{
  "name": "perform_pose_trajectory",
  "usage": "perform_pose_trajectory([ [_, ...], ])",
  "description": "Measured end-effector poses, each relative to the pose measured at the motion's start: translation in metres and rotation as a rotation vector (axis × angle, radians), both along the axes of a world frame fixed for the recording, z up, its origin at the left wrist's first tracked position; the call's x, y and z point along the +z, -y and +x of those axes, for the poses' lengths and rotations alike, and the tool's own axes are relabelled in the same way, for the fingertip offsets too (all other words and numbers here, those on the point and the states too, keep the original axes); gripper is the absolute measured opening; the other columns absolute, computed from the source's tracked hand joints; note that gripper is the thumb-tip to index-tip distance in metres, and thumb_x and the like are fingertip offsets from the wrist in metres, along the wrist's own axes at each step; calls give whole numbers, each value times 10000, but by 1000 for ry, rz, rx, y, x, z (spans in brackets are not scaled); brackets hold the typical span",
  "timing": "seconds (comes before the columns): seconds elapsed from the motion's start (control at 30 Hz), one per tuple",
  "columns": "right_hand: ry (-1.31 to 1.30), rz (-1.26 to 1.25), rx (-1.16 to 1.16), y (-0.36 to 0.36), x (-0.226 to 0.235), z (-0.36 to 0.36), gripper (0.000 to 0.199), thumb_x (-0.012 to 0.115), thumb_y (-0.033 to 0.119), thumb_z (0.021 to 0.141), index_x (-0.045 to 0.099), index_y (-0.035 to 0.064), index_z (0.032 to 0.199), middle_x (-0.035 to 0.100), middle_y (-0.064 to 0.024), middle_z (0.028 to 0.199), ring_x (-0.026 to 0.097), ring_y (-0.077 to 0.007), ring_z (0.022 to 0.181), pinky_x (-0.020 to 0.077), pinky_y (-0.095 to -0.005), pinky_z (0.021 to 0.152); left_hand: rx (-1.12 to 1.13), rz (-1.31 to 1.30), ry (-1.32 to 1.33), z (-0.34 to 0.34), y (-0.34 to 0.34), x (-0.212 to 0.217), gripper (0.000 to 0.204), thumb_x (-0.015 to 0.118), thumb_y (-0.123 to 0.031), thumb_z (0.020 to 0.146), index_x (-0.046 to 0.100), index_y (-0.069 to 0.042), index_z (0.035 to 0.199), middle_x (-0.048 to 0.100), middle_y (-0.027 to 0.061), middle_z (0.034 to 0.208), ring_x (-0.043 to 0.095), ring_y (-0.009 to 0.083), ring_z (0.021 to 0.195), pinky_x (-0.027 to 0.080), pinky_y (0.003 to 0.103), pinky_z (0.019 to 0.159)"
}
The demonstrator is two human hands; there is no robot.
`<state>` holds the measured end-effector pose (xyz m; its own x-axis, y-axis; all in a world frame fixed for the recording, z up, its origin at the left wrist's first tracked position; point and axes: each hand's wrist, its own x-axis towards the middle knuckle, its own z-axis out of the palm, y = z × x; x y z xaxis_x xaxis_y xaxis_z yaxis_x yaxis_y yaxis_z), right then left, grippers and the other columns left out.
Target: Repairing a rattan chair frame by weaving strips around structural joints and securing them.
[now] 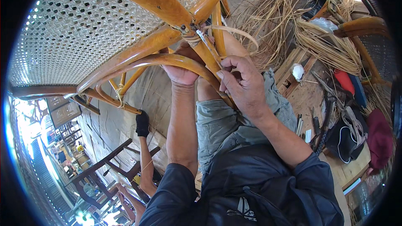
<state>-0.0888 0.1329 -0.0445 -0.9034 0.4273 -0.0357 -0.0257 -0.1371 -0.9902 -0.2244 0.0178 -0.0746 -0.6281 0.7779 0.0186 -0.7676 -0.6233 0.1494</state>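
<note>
A rattan chair (pixel 146 37) with a woven cane panel (pixel 83 29) lies tilted over my lap. Its glossy brown poles meet at a joint bound with a rattan strip (pixel 191 40), whose loose end curls away to the right. My right hand (pixel 245 81) pinches a thin stick (pixel 213 51) between thumb and fingers. White paste coats the stick's upper end, which touches the frame just beside the binding. Behind the curved brace, my left hand (pixel 183 73) wraps around the chair leg (pixel 205 54) below the joint; most of its fingers are hidden.
Loose rattan strips (pixel 274 21) and a coiled bundle (pixel 331 44) lie at the upper right. White paste (pixel 298 72) sits on a wooden board. A black bag (pixel 346 138) and maroon cloth (pixel 380 138) are at right. Another person's leg (pixel 145 163) and a dark chair frame (pixel 104 163) show lower left.
</note>
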Motion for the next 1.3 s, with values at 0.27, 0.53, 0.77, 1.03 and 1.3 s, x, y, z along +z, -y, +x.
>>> perform_pose_trajectory([
  [0.27,43,-188,0,11,-3,5,137,590,-28,841,531,12,958,551,-35,780,566,-60,583,455,-182,483,-19,27,-20,-2,-3,0,863,379,-692,797,446,-1,1310,392,182,1384,400,392,1213,275,527,1051],
  [0.53,103,-160,32,-5,7,-5,84,571,5,864,542,3,943,551,-22,665,544,-59,518,431,-183,441,-16,-8,-83,-3,1,-2,874,381,-711,790,469,-5,1298,397,174,1384,395,391,1218,278,525,1049],
  [0.77,68,-258,83,6,14,5,117,601,-3,840,564,-1,951,571,-60,747,552,-108,527,445,-233,462,-1,-18,3,0,-1,1,861,385,-704,793,483,-5,1286,397,174,1384,412,394,1201,294,521,1039],
  [1.03,-59,162,1,-14,4,23,126,602,-16,820,571,5,940,570,-97,776,583,-161,596,466,-284,534,43,-44,94,1,0,-4,892,428,-687,781,365,-10,1358,379,169,1399,418,386,1202,285,505,1051],
  [1.3,675,1069,-140,-153,-106,184,221,513,109,901,570,17,1094,579,-128,983,568,-185,928,455,-301,804,2,8,0,0,0,-8,904,413,-694,789,353,1,1364,395,195,1376,394,379,1232,272,505,1059],
])
